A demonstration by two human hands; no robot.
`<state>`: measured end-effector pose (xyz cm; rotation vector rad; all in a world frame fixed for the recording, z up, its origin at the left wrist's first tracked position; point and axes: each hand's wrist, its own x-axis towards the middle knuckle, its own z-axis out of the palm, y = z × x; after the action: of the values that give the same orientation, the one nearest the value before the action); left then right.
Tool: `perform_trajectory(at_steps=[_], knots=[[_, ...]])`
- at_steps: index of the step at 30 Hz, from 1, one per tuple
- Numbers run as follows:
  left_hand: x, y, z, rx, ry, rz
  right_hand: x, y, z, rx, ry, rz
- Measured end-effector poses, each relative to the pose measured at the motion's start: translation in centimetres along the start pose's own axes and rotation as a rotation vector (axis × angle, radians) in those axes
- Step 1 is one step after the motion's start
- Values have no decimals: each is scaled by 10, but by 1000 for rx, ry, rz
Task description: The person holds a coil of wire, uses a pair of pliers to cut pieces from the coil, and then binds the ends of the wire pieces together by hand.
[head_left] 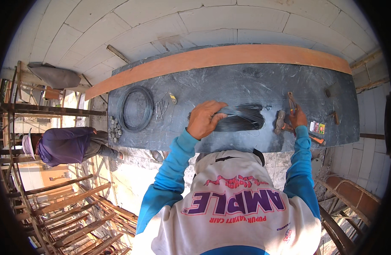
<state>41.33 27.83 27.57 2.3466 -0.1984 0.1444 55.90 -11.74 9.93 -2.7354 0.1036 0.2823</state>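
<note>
My left hand (pixel 206 119) is closed over the left end of a bundle of thin dark wire (pixel 242 118), which lies on the dark tabletop (pixel 191 87). The fingers point right, along the strands. Farther right, my right hand (pixel 298 119) is wrapped round a pair of pliers (pixel 291 102), whose rusty jaws point away from me. Part of the handles is hidden by the fingers. Just left of this hand lies a hammer (pixel 280 119); its handle runs under or behind the hand toward the right. A few small bits (pixel 268 107) lie between the bundle and the pliers.
A large wire coil (pixel 136 108), cut wire pieces (pixel 161 109) and small grey blocks (pixel 115 129) sit at the left. Small packs (pixel 318 127) lie at right. A long wooden plank (pixel 229 55) spans the far edge. A person (pixel 63 146) stands left, near timber scaffolding (pixel 72 199).
</note>
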Motion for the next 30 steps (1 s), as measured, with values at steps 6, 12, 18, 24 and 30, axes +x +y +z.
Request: perform_trajectory(at_steps=[6,12,18,24,30], knots=[[-21,16,11,94,91,-95,18,-33,0,132,51,-352],[-11,34,33,114,224,-99,-78,-184,-97,522,-233,-1032],[-5,44,47,134,225,-112,-70,-204,-90,412,-355,-1190],[-11,39,54,169,248,-36,-69,-203,-82,375,-434,-1234],[-25,42,38,259,-24,-64,-85,-196,-73,433,-754,-1065]])
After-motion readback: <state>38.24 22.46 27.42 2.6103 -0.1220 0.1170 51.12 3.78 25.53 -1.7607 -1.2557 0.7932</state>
